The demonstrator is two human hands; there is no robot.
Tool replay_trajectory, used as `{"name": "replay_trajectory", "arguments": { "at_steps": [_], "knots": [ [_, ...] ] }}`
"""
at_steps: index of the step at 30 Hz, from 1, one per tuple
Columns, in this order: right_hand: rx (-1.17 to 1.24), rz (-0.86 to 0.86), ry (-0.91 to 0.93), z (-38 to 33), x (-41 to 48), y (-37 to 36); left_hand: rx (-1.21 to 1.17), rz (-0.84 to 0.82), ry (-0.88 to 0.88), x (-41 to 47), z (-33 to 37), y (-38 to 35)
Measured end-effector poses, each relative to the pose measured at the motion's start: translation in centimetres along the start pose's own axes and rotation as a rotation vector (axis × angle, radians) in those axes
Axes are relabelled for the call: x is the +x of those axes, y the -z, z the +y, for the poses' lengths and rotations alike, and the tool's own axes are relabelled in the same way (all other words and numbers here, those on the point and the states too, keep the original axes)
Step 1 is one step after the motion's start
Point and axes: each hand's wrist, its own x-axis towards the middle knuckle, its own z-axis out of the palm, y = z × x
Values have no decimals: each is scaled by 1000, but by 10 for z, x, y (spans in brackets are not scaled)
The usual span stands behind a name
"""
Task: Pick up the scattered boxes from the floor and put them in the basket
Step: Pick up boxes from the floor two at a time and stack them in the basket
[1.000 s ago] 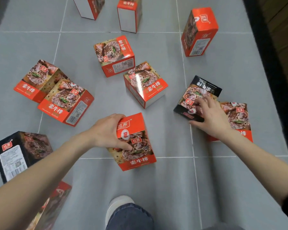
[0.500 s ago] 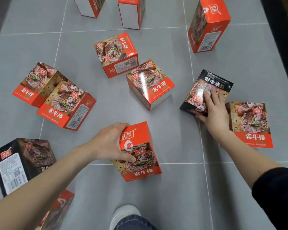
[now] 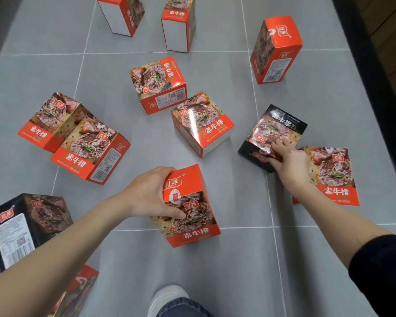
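**Friend:** What are your hands doing?

**Me:** My left hand (image 3: pixel 151 195) is wrapped round the top of an orange box (image 3: pixel 192 223). My thumb lies across its printed front and my fingers curl over the far edge. The box leans on the grey tiled floor (image 3: pixel 215 271), just ahead of my white shoe (image 3: pixel 167 296). I cannot tell whether it has left the tiles.

**Friend:** And the right?

**Me:** My right hand (image 3: pixel 288 163) grips the near corner of a black box (image 3: pixel 274 131). My fingertips bend onto its picture face and my thumb sits against the side below. My wrist lies across a flat orange box (image 3: pixel 332 172) just beside the black one.

**Friend:** Where are the other boxes?

**Me:** All on the floor. Beyond my hands, between them, sits a glossy orange box (image 3: pixel 201 124). A barcode-sided orange box (image 3: pixel 158 83) is just behind it. To the left lies a pair of orange boxes (image 3: pixel 89 149), one pressed against the other. Beside my left forearm stands a second black box (image 3: pixel 25 227), its white label facing me. A half-hidden orange box (image 3: pixel 78 291) lies under that arm. Far right stands an upright orange box (image 3: pixel 276 49). At the top edge are two white-sided boxes (image 3: pixel 178 24), cut off by the frame.
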Motion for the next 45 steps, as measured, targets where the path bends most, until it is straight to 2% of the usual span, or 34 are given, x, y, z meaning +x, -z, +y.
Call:
{"name": "replay_trajectory", "arguments": {
  "at_steps": [5, 9, 12, 16, 18, 20, 25, 29, 31, 36, 41, 45],
  "knots": [
    [39, 8, -42, -14, 1, 10, -8, 33, 27, -6, -4, 4],
    [132, -81, -80, -23, 5, 32, 5, 33, 21, -11, -5, 6],
    [231, -201, -119, -24, 12, 58, 18, 27, 22, -11, -3, 10],
    [512, -536, -279, -18, 30, 85, 41, 28, 23, -8, 0, 16],
    [550, -622, -323, -13, 40, 90, 27, 36, 26, -6, 1, 19],
    [526, -619, -330, -11, 46, 91, 13, 48, 25, -4, 2, 21],
    [286, -609, -240, -22, 45, 83, 0, 45, 30, -4, 2, 22],
    [-134, -507, -125, -30, 34, 59, 19, 44, 29, -6, 3, 20],
    [-241, -424, -101, -31, 29, 49, 20, 45, 30, -6, 2, 19],
    [-197, -296, -114, -30, 29, 39, 7, 40, 45, -8, 1, 20],
    [-49, -395, -238, -29, 32, 53, -3, 66, 53, -20, 5, 32],
    [75, -577, -315, -50, 17, 85, -73, 64, 84, -53, 11, 56]
  ]
}}
